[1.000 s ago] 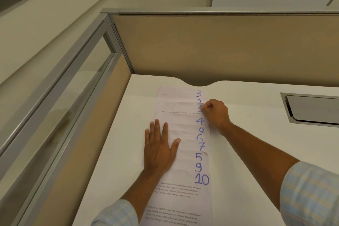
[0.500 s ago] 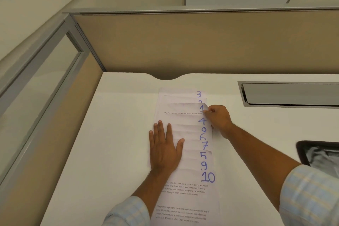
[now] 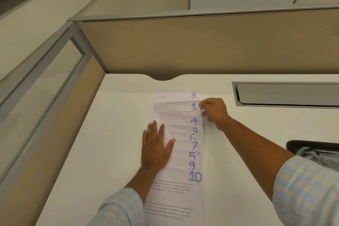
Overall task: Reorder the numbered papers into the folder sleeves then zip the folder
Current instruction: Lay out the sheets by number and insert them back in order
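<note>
A fanned stack of white numbered papers (image 3: 180, 181) lies lengthwise on the white desk (image 3: 102, 152). Blue numbers run down its right edge: 3, 1, 4, a partly covered digit, 6, 7, 5, 9, 10. My left hand (image 3: 156, 149) lies flat with straight fingers on the left half of the stack. My right hand (image 3: 213, 111) pinches the right edge of the sheet marked 1 (image 3: 174, 109), whose top edge is slightly lifted over the sheet marked 3 (image 3: 174, 95). A dark folder (image 3: 315, 149) with a grey lining shows at the right edge, partly behind my right arm.
Beige cubicle partitions (image 3: 201, 47) close the desk at the back and left, with a glass pane (image 3: 36, 82) on the left. A grey metal cable tray (image 3: 286, 93) is set into the desk at the back right. A curved notch (image 3: 163, 78) cuts the desk's rear edge.
The right hand has drawn the sheet marked 1 out, so its number now shows fully and covers the 2 seen before. The left hand stays flat. The view shifted, revealing the folder.
</note>
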Demonstrator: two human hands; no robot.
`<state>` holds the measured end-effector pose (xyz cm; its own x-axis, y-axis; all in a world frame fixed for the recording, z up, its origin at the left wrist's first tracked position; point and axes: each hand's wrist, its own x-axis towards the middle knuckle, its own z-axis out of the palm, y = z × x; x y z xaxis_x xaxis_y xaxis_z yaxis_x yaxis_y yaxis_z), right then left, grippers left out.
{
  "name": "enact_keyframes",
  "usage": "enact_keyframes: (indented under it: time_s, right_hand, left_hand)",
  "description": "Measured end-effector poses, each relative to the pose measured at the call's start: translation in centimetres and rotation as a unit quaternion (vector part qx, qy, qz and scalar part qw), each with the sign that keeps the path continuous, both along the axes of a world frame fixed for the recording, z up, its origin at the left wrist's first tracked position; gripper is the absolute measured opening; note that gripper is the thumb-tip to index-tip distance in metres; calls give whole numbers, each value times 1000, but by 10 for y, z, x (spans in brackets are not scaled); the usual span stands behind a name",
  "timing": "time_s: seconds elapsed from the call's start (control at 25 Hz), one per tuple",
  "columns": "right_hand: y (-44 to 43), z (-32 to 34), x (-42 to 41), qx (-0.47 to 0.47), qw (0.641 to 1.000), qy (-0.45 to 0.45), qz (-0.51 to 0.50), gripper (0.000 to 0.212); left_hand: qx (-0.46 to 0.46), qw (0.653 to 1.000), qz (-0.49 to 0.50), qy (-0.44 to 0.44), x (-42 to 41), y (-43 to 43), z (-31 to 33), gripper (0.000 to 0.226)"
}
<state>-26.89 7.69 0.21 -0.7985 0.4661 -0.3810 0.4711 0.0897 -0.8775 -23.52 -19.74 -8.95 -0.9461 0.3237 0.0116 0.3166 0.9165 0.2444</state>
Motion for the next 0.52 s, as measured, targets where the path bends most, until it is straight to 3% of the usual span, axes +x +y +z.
enact_keyframes:
  time_s: [0.28, 0.44, 0.52]
  right_hand:
    - [15, 3, 6, -24, 999, -46, -4, 15]
    - [-3, -23, 0, 199, 973, -72, 92, 37]
    - [-8, -27, -7, 211, 971, -80, 81, 37]
  left_hand:
    - [24, 1000, -13, -2, -1, -3, 2, 81]
    - [24, 1000, -15, 2, -2, -3, 0, 79]
    - [28, 999, -17, 4, -3, -3, -1, 78]
